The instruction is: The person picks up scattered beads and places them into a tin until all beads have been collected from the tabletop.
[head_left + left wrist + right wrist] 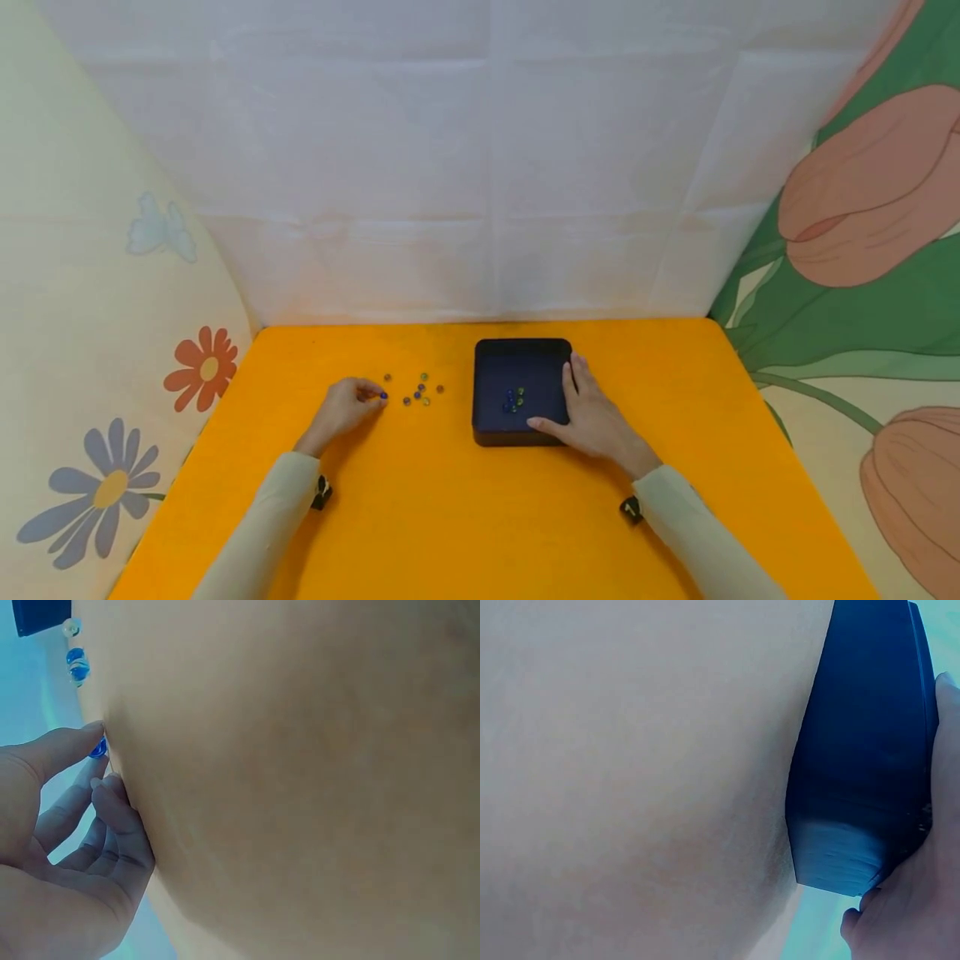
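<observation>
My left hand (348,412) pinches a blue marble (384,395) between thumb and fingertips, low over the table, at the left end of a loose group of marbles. In the left wrist view the same blue marble (98,748) shows between the thumb and a finger. A dark square tray (498,358) stands right of the group, with several blue and green marbles (513,402) inside. Against the tray's right side rests my right hand (596,417), fingers extended along the wall and thumb reaching over the front right corner.
Several loose marbles (417,395), blue, green and brownish, lie on the yellow tablecloth (450,517) between the left hand and the tray. A white cloth backdrop (480,167) rises behind the table, with flower-printed cloths (112,333) at both sides.
</observation>
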Demonstrator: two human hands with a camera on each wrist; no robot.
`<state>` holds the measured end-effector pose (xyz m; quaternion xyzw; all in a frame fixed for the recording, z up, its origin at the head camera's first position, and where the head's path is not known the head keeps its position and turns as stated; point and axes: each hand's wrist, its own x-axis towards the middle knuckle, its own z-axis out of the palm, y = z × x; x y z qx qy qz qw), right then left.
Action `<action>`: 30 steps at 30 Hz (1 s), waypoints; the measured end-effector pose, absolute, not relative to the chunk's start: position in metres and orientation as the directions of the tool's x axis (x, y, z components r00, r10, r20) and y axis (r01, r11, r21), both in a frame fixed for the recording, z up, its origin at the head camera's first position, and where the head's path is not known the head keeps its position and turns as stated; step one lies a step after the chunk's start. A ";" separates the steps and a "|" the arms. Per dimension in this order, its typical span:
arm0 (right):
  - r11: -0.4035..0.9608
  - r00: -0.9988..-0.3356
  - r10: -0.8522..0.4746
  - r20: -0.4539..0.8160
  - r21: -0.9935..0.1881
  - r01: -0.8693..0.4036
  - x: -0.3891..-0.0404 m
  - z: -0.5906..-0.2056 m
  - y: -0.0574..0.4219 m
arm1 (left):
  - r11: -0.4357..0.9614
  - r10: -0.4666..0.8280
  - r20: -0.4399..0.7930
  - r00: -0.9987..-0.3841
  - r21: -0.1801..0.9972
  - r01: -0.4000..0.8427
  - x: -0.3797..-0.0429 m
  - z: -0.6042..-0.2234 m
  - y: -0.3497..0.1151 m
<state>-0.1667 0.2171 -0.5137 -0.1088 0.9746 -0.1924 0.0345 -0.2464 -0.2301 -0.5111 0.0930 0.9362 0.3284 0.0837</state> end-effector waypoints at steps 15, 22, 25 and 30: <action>0.898 -0.973 -0.228 -0.019 -0.389 -0.203 -0.166 -0.511 0.216 | 0.764 0.213 -0.157 -0.964 0.642 0.064 -0.250 -0.507 -0.231; 0.897 -0.973 -0.229 -0.016 -0.393 -0.205 -0.166 -0.511 0.216 | 0.764 0.212 -0.160 -0.964 0.642 0.061 -0.251 -0.508 -0.231; 0.895 -0.973 -0.231 -0.012 -0.395 -0.208 -0.165 -0.511 0.215 | 0.766 0.213 -0.163 -0.963 0.640 0.061 -0.251 -0.508 -0.231; 0.896 -0.974 -0.228 -0.010 -0.393 -0.206 -0.165 -0.511 0.215 | 0.763 0.210 -0.164 -0.964 0.644 0.056 -0.250 -0.507 -0.230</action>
